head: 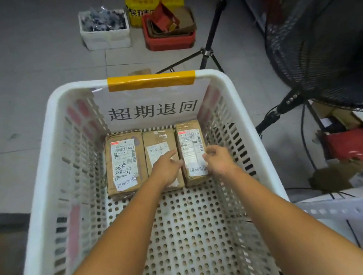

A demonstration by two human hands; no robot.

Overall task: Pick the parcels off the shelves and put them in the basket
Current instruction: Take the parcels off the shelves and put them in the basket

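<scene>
A white perforated basket [42,163] with yellow tape on its far rim stands on the floor below me. Three brown cardboard parcels with white labels lie side by side against its far wall: a left parcel [123,158], a middle parcel [157,140] and a right parcel [190,140]. My left hand [167,166] rests on the middle parcel with its fingers stretched forward, touching the left side of the right parcel. My right hand [218,159] has its fingers curled over the near right edge of the right parcel.
Beyond the basket stand a white foam box [104,32], a red crate [169,36] and a yellow carton [152,3]. A black tripod [207,51] and a large black fan [325,51] stand at the right. A white shelf rail [356,207] crosses the lower right.
</scene>
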